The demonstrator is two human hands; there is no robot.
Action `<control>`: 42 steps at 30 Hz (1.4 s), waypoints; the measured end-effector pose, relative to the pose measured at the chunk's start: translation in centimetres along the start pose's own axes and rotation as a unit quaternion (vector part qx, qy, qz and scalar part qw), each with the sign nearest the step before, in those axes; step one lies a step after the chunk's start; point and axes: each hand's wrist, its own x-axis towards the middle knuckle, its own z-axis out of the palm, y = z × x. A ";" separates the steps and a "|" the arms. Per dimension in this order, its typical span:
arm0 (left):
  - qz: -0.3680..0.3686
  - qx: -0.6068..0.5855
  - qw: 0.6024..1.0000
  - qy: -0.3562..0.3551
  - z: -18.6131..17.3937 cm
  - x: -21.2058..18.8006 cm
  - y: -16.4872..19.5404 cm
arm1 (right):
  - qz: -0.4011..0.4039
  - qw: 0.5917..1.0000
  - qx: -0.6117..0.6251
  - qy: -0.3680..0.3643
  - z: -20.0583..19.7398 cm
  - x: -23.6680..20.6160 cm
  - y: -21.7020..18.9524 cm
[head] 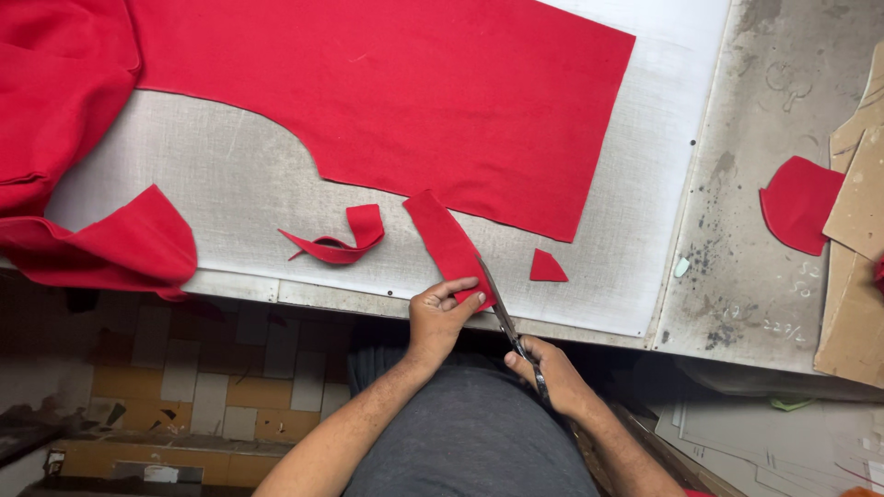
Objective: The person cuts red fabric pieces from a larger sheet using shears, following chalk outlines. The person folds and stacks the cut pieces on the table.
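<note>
Head view looks straight down at a grey cutting table (230,175) with the person's two bare hands at its near edge. The left hand (440,313) is closed on the lower end of a red fabric strip (444,239), thumb and fingers pinching it just where it overhangs the table edge. The right hand (543,373) is wrapped around the handles of a pair of scissors (502,313), whose blades point up and away, their tips touching the right side of the strip beside the left hand's fingers (whether the blades are parted or closed is too fine to tell here).

The strip runs up and left toward the large red cloth panel (414,92) spread over the table; its top end meets or overlaps the panel's lower edge, and I cannot tell if the two are joined. The panel already shows a curved cut-out along its lower left edge. Offcuts lie around: a curled red scrap (345,241) left of the strip, a small red triangle (547,267) just to its right, and a bunched red piece (120,244) at the table's left edge. Farther right, well apart, a rounded red piece (796,204) rests partly beneath brown card patterns (861,193).

Judging by the scraps, much shaping is done; the cut along the strip looks unfinished.
</note>
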 end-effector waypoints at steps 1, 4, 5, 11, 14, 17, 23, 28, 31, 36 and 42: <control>-0.002 -0.009 1.000 0.002 0.0 0.1 0.0 | 0.014 1.000 0.007 0.001 0.1 0.1 0.1; -0.008 -0.023 1.000 0.005 -0.2 0.2 -0.2 | 0.027 0.998 0.040 0.028 0.3 0.2 0.6; -0.008 -0.020 1.000 0.006 -0.3 0.3 -0.4 | 0.019 0.998 0.043 0.030 0.4 0.2 0.8; 0.046 -0.029 0.998 -0.016 -0.7 0.2 -1.4 | -0.012 0.998 0.042 0.043 1.1 0.5 2.9; 0.152 -0.056 0.987 -0.003 -0.8 1.0 -1.2 | -0.014 0.997 0.064 0.041 1.2 0.7 3.4; 0.115 -0.023 0.993 0.016 -0.7 1.7 -0.5 | -0.032 0.997 0.072 0.015 1.1 0.5 3.3; 0.043 -0.068 0.996 -0.035 -0.3 0.1 0.1 | 0.005 0.999 0.026 -0.018 0.5 0.2 0.5; 0.005 0.033 0.999 -0.025 -0.4 -0.6 -0.3 | 0.009 0.999 -0.002 0.044 0.8 0.0 -1.7; 0.026 -0.022 0.999 -0.034 -0.4 -0.5 -0.5 | 0.028 0.997 0.024 0.068 1.1 -0.2 -1.9; 0.013 0.003 0.999 -0.035 -0.4 -0.6 -0.2 | 0.009 0.996 0.069 0.064 1.6 0.0 -0.9; 0.009 -0.005 0.999 -0.053 -0.4 -1.2 -0.1 | 0.004 0.996 0.080 0.036 1.5 0.2 0.4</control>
